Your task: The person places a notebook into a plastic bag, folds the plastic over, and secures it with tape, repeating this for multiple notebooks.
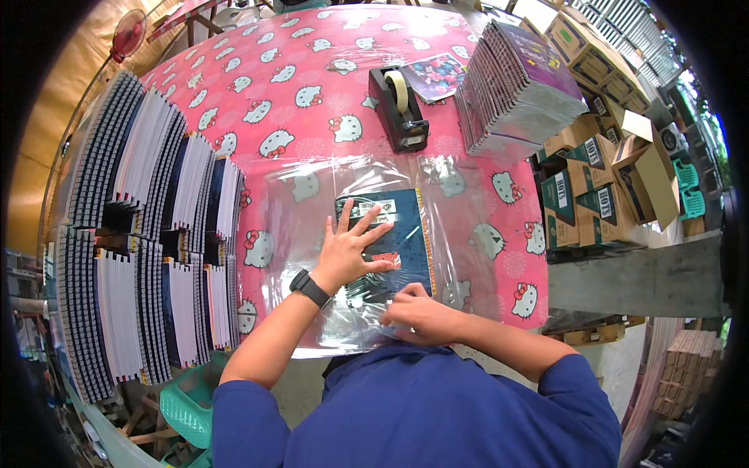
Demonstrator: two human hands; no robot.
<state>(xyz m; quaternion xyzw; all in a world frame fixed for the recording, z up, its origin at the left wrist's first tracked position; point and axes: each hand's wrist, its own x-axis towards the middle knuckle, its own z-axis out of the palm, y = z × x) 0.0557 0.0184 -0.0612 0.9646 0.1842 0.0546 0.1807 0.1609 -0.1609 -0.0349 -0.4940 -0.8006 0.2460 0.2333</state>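
Observation:
A dark blue notebook (410, 248) with an orange edge lies on a clear plastic sheet (300, 234) near the front of the table. Glossy plastic also covers part of the notebook's face. My left hand (351, 243), with a watch on its wrist, rests on the notebook with fingers spread flat. Beside the notebook's near right corner is my right hand (425, 316), its fingers curled and pinching the plastic at the near edge. The exact grip of the right fingertips is partly hidden.
Tall stacks of spiral-bound notebooks (140, 312) line the left side. A black tape dispenser (406, 129) stands beyond the notebook, beside a purple notebook stack (515, 86) and a flowery booklet (437, 74). Cardboard boxes (585, 187) sit to the right. A pink patterned cloth (296, 70) covers the table.

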